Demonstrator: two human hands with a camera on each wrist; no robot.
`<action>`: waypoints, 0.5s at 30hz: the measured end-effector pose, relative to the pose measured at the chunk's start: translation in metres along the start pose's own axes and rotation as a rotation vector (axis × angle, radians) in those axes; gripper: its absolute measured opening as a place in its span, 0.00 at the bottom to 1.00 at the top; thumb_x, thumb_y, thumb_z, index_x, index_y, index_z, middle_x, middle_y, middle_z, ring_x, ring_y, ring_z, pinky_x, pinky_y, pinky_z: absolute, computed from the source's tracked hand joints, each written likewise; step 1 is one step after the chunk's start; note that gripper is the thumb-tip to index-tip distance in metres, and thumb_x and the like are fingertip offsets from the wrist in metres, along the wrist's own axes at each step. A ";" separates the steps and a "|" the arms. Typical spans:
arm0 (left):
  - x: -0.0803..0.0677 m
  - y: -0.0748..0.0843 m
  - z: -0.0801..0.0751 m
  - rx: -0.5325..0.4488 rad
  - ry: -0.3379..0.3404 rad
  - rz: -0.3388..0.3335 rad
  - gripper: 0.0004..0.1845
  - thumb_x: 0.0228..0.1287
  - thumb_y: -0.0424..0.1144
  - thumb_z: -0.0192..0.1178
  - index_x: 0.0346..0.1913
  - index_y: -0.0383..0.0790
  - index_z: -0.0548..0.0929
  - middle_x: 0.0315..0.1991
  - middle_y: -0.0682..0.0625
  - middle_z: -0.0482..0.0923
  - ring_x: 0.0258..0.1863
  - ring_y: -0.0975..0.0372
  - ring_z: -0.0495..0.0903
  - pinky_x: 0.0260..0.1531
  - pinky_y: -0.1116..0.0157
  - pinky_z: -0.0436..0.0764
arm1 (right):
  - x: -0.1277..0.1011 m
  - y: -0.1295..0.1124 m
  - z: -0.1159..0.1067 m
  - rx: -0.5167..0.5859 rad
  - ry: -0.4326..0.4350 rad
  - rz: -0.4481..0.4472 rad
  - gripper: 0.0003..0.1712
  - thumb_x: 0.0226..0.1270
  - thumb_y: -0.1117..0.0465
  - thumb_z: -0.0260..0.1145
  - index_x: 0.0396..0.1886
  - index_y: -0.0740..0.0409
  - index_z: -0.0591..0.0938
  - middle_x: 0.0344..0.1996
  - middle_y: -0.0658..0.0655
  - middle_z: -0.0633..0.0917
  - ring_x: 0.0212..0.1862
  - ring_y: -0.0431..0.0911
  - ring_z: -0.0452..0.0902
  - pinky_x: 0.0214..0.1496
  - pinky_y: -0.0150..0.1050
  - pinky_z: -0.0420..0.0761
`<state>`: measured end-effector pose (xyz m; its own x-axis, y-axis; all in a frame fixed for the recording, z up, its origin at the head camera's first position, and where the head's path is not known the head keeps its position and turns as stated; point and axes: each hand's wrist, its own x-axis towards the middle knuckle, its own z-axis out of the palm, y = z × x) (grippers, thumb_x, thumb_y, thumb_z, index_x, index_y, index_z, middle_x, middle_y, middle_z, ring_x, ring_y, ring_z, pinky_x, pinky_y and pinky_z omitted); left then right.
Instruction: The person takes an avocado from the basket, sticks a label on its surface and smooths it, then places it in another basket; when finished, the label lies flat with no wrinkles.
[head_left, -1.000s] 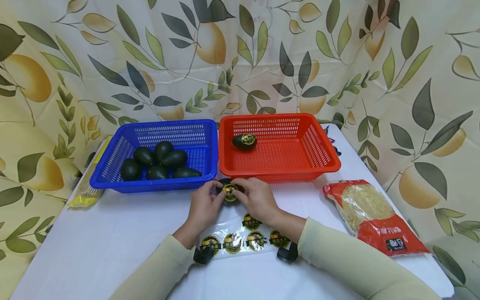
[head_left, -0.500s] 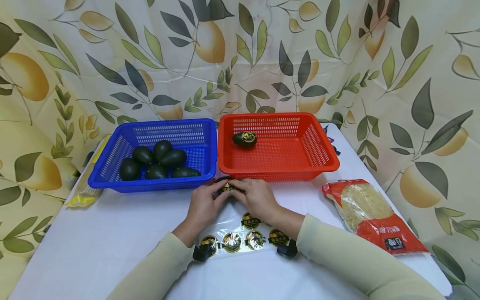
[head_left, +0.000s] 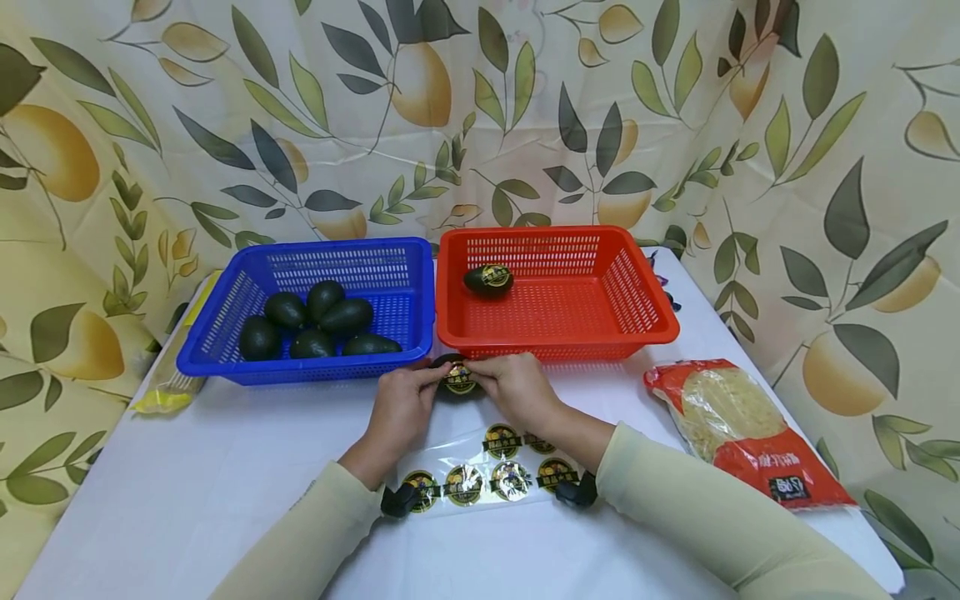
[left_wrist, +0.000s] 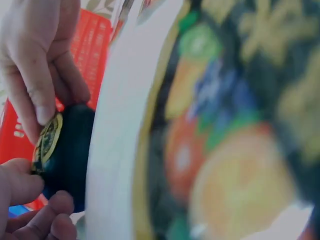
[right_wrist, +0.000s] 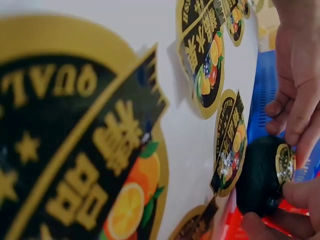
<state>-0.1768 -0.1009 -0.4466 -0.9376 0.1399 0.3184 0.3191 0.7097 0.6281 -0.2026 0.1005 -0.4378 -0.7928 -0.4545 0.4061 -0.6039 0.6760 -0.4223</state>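
A dark avocado (head_left: 447,361) lies between both hands in front of the baskets, a round black-and-gold sticker (head_left: 460,381) on its upper face. My left hand (head_left: 399,410) grips its left side, thumb at the sticker's edge in the left wrist view. From the right, my right hand (head_left: 522,393) holds the same avocado (right_wrist: 256,172), with its thumb close to the sticker (right_wrist: 285,162). Nearer me lies a clear sticker sheet (head_left: 480,498) bearing several matching stickers, some partly covered by the right forearm.
At the back left stands a blue basket (head_left: 206,367) with several avocados (head_left: 346,317). Beside it, a red basket (head_left: 555,350) holds one stickered avocado (head_left: 483,282). A red bag of pale food (head_left: 750,433) lies right; a yellow-ended packet (head_left: 168,392) lies left.
The left hand's thumb has drawn back from the sticker's face, and the right fingers have shifted to its right edge. More of the sticker shows than half a second ago.
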 end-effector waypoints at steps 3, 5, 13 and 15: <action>0.000 0.000 -0.003 -0.003 -0.028 -0.030 0.16 0.69 0.34 0.68 0.57 0.48 0.88 0.53 0.44 0.88 0.54 0.51 0.87 0.56 0.51 0.85 | 0.001 -0.004 -0.002 -0.052 -0.092 0.016 0.23 0.67 0.53 0.75 0.59 0.55 0.87 0.47 0.58 0.91 0.46 0.51 0.90 0.48 0.48 0.88; -0.001 0.000 -0.004 0.010 -0.039 -0.024 0.16 0.69 0.37 0.69 0.58 0.48 0.88 0.54 0.44 0.88 0.53 0.50 0.87 0.56 0.50 0.84 | 0.001 -0.008 -0.002 -0.097 -0.154 0.033 0.29 0.67 0.49 0.75 0.64 0.55 0.84 0.49 0.60 0.91 0.49 0.54 0.89 0.52 0.51 0.86; -0.002 -0.003 -0.001 -0.030 0.034 -0.003 0.10 0.65 0.37 0.73 0.49 0.44 0.93 0.45 0.47 0.91 0.50 0.54 0.89 0.53 0.53 0.86 | 0.007 -0.016 0.001 -0.176 -0.202 0.044 0.32 0.66 0.48 0.76 0.67 0.55 0.82 0.50 0.61 0.90 0.50 0.59 0.88 0.54 0.55 0.85; -0.001 -0.002 -0.002 -0.030 0.033 -0.011 0.09 0.64 0.37 0.73 0.46 0.43 0.93 0.43 0.48 0.92 0.49 0.55 0.89 0.52 0.53 0.86 | 0.009 -0.018 0.001 -0.182 -0.220 0.065 0.33 0.65 0.47 0.76 0.67 0.54 0.82 0.49 0.61 0.91 0.49 0.60 0.88 0.53 0.55 0.85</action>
<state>-0.1758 -0.1039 -0.4466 -0.9360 0.1093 0.3346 0.3137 0.6900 0.6522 -0.1995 0.0836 -0.4276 -0.8402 -0.5084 0.1886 -0.5422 0.7919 -0.2809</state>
